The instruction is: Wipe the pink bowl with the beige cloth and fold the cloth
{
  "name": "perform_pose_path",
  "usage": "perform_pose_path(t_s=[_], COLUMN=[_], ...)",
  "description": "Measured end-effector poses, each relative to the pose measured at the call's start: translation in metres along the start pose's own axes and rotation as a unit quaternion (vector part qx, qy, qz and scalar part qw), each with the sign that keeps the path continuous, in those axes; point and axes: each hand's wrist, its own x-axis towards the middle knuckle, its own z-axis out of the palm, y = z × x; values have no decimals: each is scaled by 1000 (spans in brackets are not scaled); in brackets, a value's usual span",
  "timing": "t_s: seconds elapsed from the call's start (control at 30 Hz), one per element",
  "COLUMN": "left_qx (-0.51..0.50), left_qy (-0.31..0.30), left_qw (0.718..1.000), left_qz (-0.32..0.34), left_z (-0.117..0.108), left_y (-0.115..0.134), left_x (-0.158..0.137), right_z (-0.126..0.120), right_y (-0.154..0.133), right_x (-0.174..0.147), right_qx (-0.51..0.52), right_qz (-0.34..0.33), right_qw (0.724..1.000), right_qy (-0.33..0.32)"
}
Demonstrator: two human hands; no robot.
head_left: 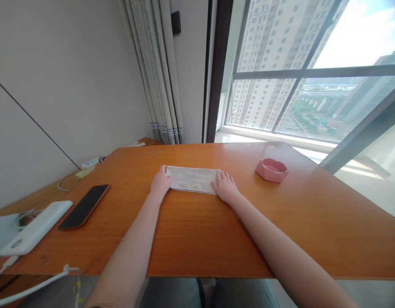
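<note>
— Where is the cloth?
— The folded white cloth (193, 179) lies flat in the middle of the desk (197, 239), toward the far edge.
— And the hands?
— The left hand (161, 181) rests on the cloth's left end, fingers curled together over its edge. The right hand (225, 186) lies palm down on the right end, fingers (223, 176) slightly spread, pressing rather than gripping.
— Anything else on the desk?
— A pink ashtray (272, 169) sits well to the right of the cloth, near the far right corner. A black phone (84, 206) and a white power bank (35, 228) lie by the left edge.
</note>
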Motion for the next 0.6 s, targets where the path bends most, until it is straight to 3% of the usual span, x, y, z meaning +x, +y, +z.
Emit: perform_pose_path(t_s=[0.07,0.13,0.2,0.27,0.33,0.47,0.6], left_qx=[-105,-243,-358,-400,-363,-165,-55], left_qy=[95,169,215,233,209,103,19], left_qw=[989,953,907,883,898,938,949], left_qz=[38,61,60,74,133,286,310], left_z=[6,15,26,38,48,58,61], left_y=[9,22,37,52,63,75,75], left_x=[-4,-9,-15,-22,-31,-49,-53], right_z=[3,6,9,10,10,7,2], right_y=[-7,-15,-26,-36,-44,-44,-28], right_x=[0,0,0,0,0,1,9], right_qx=[10,20,25,29,37,66,105], right_qz=[0,7,9,-4,-35,-115,-118], right_qw=[1000,999,997,994,991,984,982], right_qy=[12,35,68,102,126,119,100])
